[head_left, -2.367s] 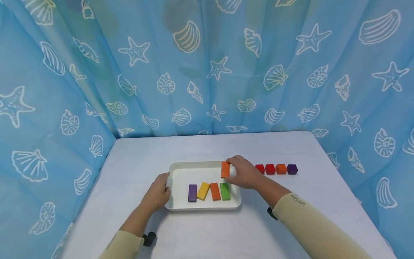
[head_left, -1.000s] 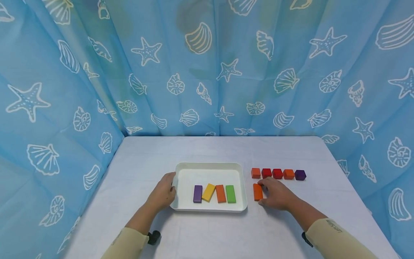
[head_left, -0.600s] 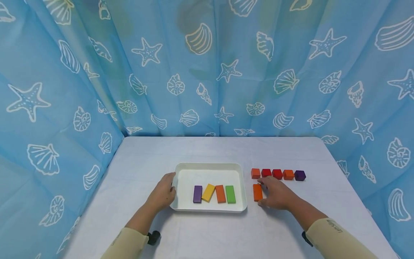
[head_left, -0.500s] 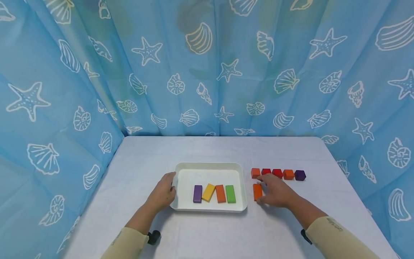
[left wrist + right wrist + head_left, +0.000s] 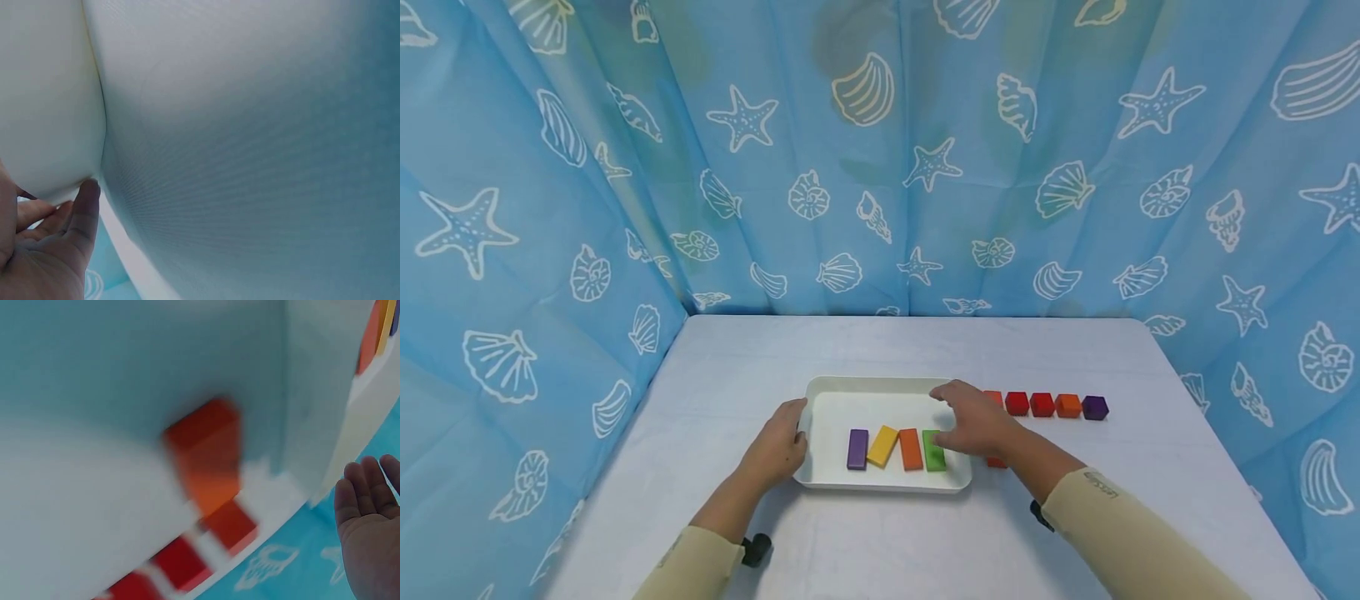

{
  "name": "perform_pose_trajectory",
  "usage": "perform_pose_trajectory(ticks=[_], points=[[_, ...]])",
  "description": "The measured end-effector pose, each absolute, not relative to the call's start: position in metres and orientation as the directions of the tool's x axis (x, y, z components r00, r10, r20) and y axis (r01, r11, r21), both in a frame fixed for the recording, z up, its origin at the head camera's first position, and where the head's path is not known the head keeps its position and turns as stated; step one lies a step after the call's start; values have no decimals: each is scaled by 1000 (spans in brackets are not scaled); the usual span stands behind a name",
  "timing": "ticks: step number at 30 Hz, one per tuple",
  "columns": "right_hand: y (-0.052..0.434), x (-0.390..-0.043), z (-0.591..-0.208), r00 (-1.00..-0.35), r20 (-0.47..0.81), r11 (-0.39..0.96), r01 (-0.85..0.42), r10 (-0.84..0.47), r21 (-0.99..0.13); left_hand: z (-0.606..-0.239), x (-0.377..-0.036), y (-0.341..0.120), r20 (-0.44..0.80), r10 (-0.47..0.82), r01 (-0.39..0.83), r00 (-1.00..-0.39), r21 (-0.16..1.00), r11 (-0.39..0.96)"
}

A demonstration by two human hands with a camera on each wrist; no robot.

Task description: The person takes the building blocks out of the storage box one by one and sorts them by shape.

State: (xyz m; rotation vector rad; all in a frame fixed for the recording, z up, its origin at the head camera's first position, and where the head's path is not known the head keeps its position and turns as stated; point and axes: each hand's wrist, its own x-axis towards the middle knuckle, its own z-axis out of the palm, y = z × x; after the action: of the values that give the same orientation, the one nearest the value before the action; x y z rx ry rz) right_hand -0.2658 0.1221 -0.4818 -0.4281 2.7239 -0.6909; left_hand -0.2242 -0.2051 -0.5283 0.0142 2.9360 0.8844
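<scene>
A white tray [image 5: 872, 407] lies on the table, with a purple block [image 5: 857, 450], a yellow block [image 5: 883, 447], an orange block [image 5: 911, 450] and a green block [image 5: 933, 457] inside. My left hand [image 5: 772, 448] holds the tray's left end; in the left wrist view its fingers [image 5: 84, 215] meet the tray's edge. Over the tray's right end, my right hand [image 5: 979, 421] hovers with fingers spread and nothing held, partly covering the green block. Another orange block [image 5: 209, 459] lies right of the tray, mostly hidden behind the right hand in the head view.
A row of cubes stands right of the tray: an orange-red cube [image 5: 993, 397] partly hidden by my hand, two red cubes [image 5: 1017, 404], an orange cube [image 5: 1068, 406] and a purple cube [image 5: 1095, 407]. A blue seashell curtain [image 5: 865, 208] surrounds the white table [image 5: 865, 542].
My right hand carried an orange block out of the tray, set it down below the row of cubes, let go and moved back left over the tray. The left hand keeps its place.
</scene>
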Motion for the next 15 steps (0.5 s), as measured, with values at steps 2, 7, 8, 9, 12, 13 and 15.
perform_pose_trajectory(ticks=[2, 7, 8, 9, 12, 13, 15], points=[[106, -267, -485, -898, -222, 835, -229, -380, -500, -528, -225, -205, -71, 27, -17, -997, 551, 834], [69, -266, -495, -852, -237, 810, -304, -467, -501, -528, -226, -205, -76, 19, -27, -997, 552, 833], [63, -265, -497, -840, -231, 802, -332, -491, -496, -528, -226, -205, -79, 17, -29, -997, 553, 833], [58, -264, -500, -827, -219, 791, -365, -518, -492, -527, -226, -205, -79, 18, -29, -997, 553, 833], [45, -261, -506, -783, -161, 746, -476, -601, -467, -527, -225, -204, -81, 18, -30, -997, 551, 834], [42, -260, -507, -768, -136, 728, -513, -626, -454, -527, -225, -204, -78, 20, -27, -997, 552, 834], [36, -259, -512, -741, -94, 703, -578, -665, -413, -527, -224, -205, -70, 22, -20, -997, 551, 834]])
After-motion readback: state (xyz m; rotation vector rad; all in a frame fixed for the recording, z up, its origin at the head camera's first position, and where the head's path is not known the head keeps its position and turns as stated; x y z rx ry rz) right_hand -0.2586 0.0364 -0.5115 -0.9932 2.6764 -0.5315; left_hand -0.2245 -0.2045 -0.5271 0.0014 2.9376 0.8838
